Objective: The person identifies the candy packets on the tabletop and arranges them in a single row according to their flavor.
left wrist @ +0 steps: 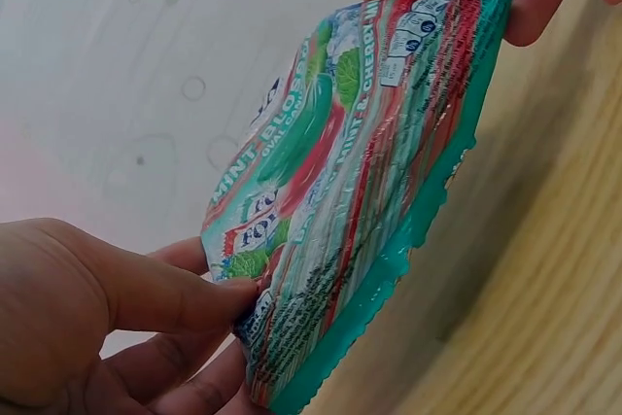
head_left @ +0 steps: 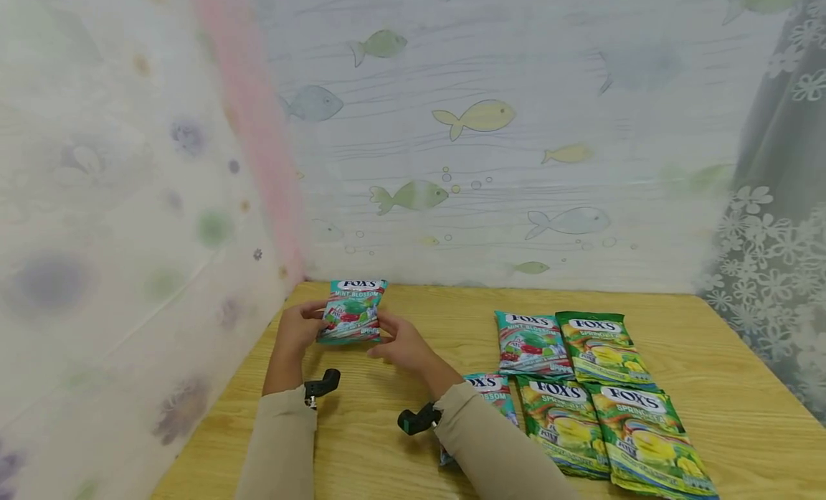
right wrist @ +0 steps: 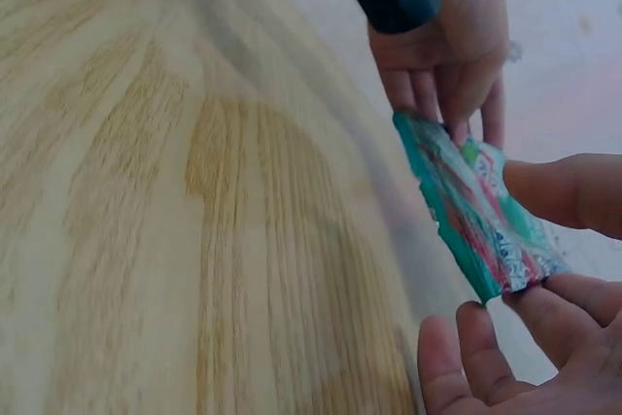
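A teal bag of Fox's Mint Blossom candy is held up at the far left of the table, front face towards the head camera. My left hand pinches its left edge. In the left wrist view, the left thumb lies over the printed front and the fingers are behind. My right hand holds the opposite edge. The right wrist view has the right thumb on the front and a finger at the bag's corner. The bag's lower seam is above the wood in the left wrist view.
On the right lie several candy bags: a Mint Blossom bag beside a green and yellow Springtea bag, with two more Springtea bags nearer. Another teal bag is partly hidden by my right sleeve. Patterned curtains border the wooden table.
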`<state>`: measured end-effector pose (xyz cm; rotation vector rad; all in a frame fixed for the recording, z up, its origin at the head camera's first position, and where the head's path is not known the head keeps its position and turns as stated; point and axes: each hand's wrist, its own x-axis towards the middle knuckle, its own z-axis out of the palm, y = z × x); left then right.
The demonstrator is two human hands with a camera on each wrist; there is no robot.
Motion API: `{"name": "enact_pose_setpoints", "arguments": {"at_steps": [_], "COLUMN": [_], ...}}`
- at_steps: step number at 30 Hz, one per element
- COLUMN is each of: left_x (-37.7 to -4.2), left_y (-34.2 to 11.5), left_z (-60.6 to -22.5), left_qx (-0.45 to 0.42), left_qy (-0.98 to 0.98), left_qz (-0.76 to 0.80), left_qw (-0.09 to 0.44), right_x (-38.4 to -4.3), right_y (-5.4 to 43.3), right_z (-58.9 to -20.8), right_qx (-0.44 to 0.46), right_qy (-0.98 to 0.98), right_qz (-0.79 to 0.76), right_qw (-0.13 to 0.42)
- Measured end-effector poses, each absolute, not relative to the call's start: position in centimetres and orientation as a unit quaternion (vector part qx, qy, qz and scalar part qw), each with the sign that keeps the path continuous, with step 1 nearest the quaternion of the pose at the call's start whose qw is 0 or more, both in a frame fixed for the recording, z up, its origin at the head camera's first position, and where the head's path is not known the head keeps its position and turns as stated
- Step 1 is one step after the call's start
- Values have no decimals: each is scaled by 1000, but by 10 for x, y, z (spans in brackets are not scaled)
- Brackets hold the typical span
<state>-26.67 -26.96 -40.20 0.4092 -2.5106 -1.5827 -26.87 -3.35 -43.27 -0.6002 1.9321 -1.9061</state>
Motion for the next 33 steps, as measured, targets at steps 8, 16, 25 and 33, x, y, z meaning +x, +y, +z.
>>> {"name": "enact_pose_setpoints", "arguments": {"at_steps": [8, 16, 25, 33], "left_x": [-265, -266, -260, -250], "left_y": [-278, -287, -290, -297], "left_z": [-416, -424, -426, -418], "left_qx": [180, 182, 190, 135], "left_qy": [-821, -839, -836, -832], "left_qz": [-539, -509, -513, -537], "left_qw": [63, 63, 39, -27], "right_x": [-263, -262, -260, -253], "right_y": [-44, -49, -51, -56], "right_z": [-433, -433, -437, -440], "right_qx": [-183, -188, -175, -147], "right_qy": [653, 654, 662, 738], "right_qz": [-693, -684, -682, -642], "right_qw": [245, 263, 257, 147]}}
